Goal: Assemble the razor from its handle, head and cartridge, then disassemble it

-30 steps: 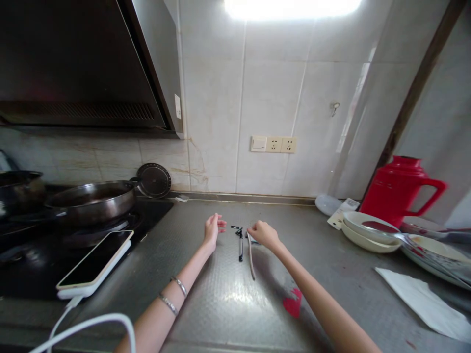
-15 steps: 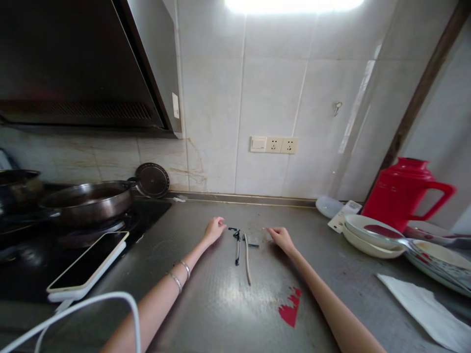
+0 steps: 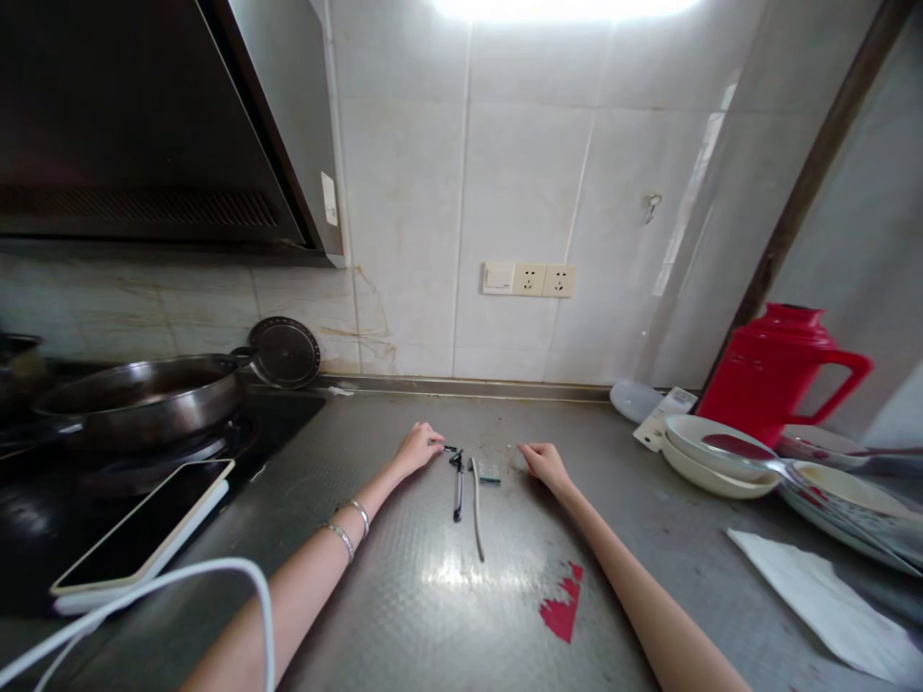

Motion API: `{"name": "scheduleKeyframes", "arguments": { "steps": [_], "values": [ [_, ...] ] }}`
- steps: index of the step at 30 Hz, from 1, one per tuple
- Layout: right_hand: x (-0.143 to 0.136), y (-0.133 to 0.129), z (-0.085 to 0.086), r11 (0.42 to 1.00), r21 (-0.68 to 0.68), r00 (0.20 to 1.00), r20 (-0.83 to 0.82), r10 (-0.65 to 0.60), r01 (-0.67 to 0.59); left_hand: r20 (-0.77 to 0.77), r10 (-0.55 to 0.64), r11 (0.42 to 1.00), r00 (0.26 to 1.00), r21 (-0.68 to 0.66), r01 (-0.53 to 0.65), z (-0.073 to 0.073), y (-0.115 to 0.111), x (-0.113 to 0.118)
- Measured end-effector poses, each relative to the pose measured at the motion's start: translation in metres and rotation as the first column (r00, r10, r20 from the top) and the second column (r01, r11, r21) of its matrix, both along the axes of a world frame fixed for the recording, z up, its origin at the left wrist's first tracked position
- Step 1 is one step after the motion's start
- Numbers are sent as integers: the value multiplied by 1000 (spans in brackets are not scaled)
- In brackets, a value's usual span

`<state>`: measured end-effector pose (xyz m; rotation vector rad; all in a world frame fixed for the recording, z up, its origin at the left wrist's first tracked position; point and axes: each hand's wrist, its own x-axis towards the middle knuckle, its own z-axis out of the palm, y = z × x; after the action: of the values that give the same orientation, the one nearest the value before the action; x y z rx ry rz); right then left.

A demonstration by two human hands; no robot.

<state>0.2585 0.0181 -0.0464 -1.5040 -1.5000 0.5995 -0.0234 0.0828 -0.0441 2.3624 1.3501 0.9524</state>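
My left hand (image 3: 420,447) rests on the metal counter (image 3: 404,596), its fingertips pinched at the end of a small dark piece (image 3: 451,449). Just right of it lie a thin dark stick with a tangled top (image 3: 459,488) and a pale, slightly curved stick (image 3: 477,514). A short teal-dark strip (image 3: 489,481) lies beside the pale stick's upper part. My right hand (image 3: 542,463) is closed on the counter to the right of these, thumb and forefinger together; whatever they may hold is too small to name.
A phone (image 3: 148,524) with a white cable and a steel pan (image 3: 148,399) are at the left. Torn red paper (image 3: 563,610) lies in front. Stacked bowls (image 3: 721,466), a red jug (image 3: 771,375) and a white napkin (image 3: 829,601) are at the right.
My left fingers have closed at the small dark piece, which earlier lay apart from them. The whole view has shifted slightly; my right hand keeps its pose.
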Motion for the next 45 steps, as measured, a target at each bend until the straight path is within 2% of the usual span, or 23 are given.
{"name": "scheduleKeyframes", "arguments": {
  "steps": [6,12,21,26,33,40,45],
  "values": [
    [-2,-3,3,1000,-1,1000,24,-12,12,-7,-14,1000,1000,14,14,-3,4,-2],
    [0,2,-2,999,24,995,87,-44,42,-29,-17,999,999,47,18,-5,6,1],
    [2,6,-7,995,40,989,114,-91,87,-104,-80,994,991,63,87,-4,5,4],
    [2,5,-7,993,45,987,117,-109,105,-115,-36,996,993,80,45,-3,2,8],
    [1,4,-6,993,47,986,121,-111,106,-125,30,995,992,98,-18,10,-4,7],
    [3,1,-2,999,-30,995,100,-20,23,14,-67,991,998,116,65,29,-28,16],
    [-9,-7,14,995,96,999,21,31,-32,60,-96,987,994,137,87,36,-48,26]
  ]
}}
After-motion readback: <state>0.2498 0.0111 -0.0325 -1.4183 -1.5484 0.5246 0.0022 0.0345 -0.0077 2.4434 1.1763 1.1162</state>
